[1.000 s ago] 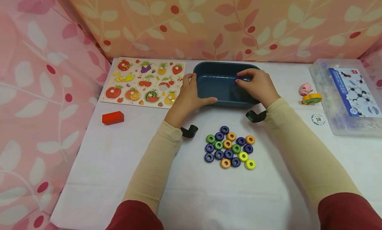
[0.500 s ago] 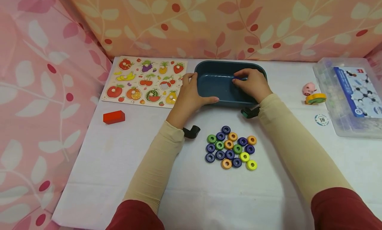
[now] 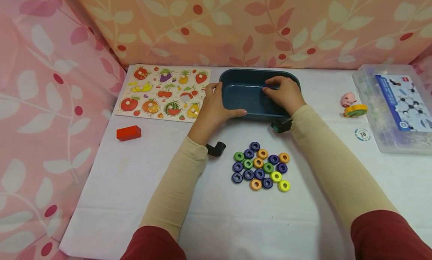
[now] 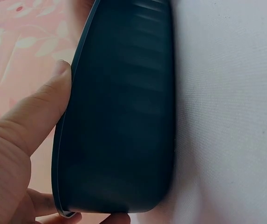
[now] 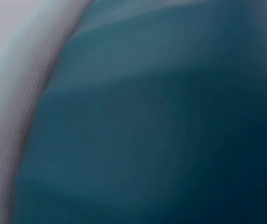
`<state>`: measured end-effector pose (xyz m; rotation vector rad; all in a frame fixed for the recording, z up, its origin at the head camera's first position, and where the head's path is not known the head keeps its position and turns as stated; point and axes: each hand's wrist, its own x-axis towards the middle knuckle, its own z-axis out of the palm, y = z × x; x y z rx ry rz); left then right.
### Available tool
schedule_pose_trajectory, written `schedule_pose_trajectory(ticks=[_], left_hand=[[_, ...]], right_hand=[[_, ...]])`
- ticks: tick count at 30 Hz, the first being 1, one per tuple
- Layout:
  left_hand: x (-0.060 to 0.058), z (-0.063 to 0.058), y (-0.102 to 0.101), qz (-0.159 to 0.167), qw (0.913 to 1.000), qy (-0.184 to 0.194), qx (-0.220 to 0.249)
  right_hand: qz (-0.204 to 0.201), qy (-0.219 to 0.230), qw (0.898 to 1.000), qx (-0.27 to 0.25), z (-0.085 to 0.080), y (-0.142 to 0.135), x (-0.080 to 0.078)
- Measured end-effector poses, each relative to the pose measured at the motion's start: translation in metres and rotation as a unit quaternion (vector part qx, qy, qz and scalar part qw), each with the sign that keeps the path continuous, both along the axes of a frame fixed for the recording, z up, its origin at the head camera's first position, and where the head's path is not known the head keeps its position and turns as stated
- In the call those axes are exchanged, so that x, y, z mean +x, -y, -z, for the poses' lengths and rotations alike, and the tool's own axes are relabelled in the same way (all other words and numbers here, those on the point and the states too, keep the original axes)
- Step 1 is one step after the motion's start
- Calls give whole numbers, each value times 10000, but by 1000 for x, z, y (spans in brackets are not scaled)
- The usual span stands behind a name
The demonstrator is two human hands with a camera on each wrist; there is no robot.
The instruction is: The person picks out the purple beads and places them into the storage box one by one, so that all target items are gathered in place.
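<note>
Right hand (image 3: 286, 94) eased left, grip pinching a purple piece (image 3: 268, 88); left hand (image 3: 215, 107) clasps tub (image 3: 241, 99) beside fruit board (image 3: 153, 90).

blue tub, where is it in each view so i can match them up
Head: blue tub, upper centre.
Left wrist: blue tub, dark, just left of centre, running off the top.
Right wrist: blue tub, blurred, filling most of the picture.
Shared landmark: left hand at its rim, head and left wrist only.

Tub (image 4: 119, 116) close in both wrist views
</note>
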<state>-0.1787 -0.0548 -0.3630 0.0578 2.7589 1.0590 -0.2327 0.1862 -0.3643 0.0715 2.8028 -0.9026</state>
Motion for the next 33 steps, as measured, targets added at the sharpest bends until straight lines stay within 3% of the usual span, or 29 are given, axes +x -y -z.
schedule_pose_trajectory(ticks=[6,10,15,19,26,29,33], left_hand=[[0,0,-1,-31,10000,17,54],[1,0,-1,-59,9999,52,72],[1,-1,-1,-78,9999,75,100],[1,-2,-1,-106,9998,96,151],[1,-2,0,-136,9997,140,149],[1,-2,0,-137,9997,129,123],[1,-2,-1,-98,9998,129,112]], right_hand=[[2,-171,9998,-139,-4,-1,6],[-22,-415,9988,-264,-16,-2,18],[-65,-555,9977,-375,-40,-3,52],[-360,-616,9956,-606,-48,-3,86],[-1582,-64,9851,-678,-30,6,132],[-2031,37,9773,-596,-14,11,138],[-2206,202,9742,-420,0,16,139]])
